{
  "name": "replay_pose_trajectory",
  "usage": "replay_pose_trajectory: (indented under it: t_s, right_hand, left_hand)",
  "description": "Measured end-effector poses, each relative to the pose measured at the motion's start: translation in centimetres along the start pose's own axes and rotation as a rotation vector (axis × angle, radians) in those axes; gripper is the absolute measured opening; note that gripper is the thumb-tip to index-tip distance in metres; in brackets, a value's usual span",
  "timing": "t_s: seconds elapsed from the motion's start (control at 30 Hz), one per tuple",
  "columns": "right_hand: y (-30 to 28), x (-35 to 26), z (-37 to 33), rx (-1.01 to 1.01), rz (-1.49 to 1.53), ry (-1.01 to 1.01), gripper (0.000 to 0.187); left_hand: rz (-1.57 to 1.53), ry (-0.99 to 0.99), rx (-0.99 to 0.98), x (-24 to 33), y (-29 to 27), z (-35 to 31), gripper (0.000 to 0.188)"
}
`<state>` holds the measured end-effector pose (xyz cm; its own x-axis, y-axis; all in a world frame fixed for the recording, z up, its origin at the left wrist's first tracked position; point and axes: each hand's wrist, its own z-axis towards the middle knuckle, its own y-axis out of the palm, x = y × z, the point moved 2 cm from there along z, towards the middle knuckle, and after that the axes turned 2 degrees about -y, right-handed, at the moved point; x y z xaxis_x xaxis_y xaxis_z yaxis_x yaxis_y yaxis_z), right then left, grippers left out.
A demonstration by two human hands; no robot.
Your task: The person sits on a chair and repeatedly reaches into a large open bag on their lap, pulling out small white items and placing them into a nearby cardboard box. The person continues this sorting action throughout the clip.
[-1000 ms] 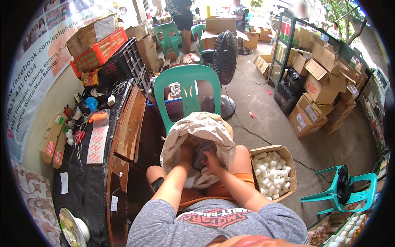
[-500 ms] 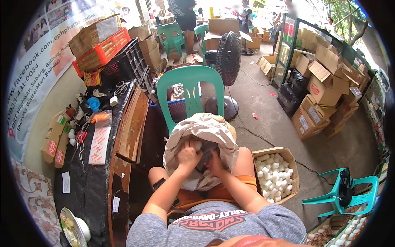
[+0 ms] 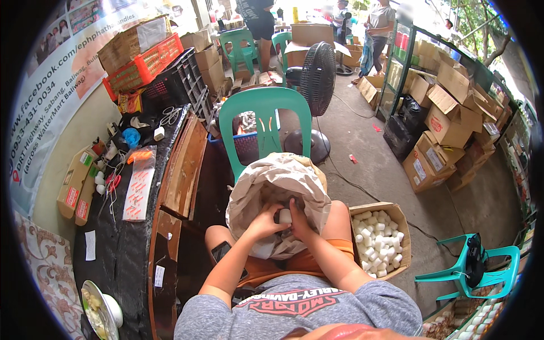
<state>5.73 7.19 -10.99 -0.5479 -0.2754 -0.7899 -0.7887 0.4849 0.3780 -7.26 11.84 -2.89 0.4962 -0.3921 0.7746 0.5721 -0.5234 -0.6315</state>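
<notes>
Both my hands are inside the opening of a crumpled off-white sack (image 3: 249,195) that rests on my lap against a green plastic chair (image 3: 226,122). Between them is a short white candle (image 3: 285,216), a stubby cylinder. My left hand (image 3: 265,221) curls its fingers and thumb around the left side of it. My right hand (image 3: 300,220) closes on it from the right, partly over a dark cloth that is mostly hidden by the fingers. The sack's deeper contents are in shadow.
Beside my right leg stands a cardboard box (image 3: 406,249) heaped with similar white candles. A black-covered table (image 3: 113,266) with a bowl (image 3: 113,310) is at left. Ahead stands a black fan (image 3: 318,79); a teal stool (image 3: 453,276) and several cartons (image 3: 430,161) are at right.
My hands have drawn closer together, and the white candle now shows between them. The dark cloth, visible earlier, is mostly covered. A person in the background has come into fuller view.
</notes>
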Motion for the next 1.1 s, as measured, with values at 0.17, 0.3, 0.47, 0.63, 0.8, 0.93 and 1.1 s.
replay_pose_trajectory:
  t_s: [0.17,0.3,0.47,0.63,0.8,0.93,1.1]
  right_hand:
    - [-1.3,2.4,2.4,-0.036,0.32,0.055,0.054]
    - [-0.9,3.1,2.4,-0.304,-0.187,-0.054,0.038]
    - [0.7,1.9,0.4,-0.342,-0.54,-0.098,0.025]
    - [0.6,2.2,0.8,-0.254,-0.498,-0.382,0.028]
    - [-2.3,4.3,3.9,-0.188,-0.04,-0.043,0.031]
    - [-0.8,2.8,3.0,-0.096,0.375,-0.001,0.039]
    - [-2.3,5.1,5.5,0.015,0.151,-0.184,0.039]
  left_hand:
    - [-0.233,-0.227,0.357,-3.3,0.0,0.6,0.056]
    - [-0.189,-0.225,0.436,-4.7,0.0,0.7,0.058]
    - [-0.105,-0.247,0.507,-6.1,0.7,1.0,0.052]
    - [-0.21,-0.198,0.287,-5.9,1.4,1.3,0.044]
    - [0.114,-0.107,0.174,-5.0,2.3,0.4,0.041]
    - [0.047,-0.056,0.144,-5.4,3.1,0.0,0.05]
    - [-0.022,-0.148,0.061,-5.4,4.0,0.4,0.066]
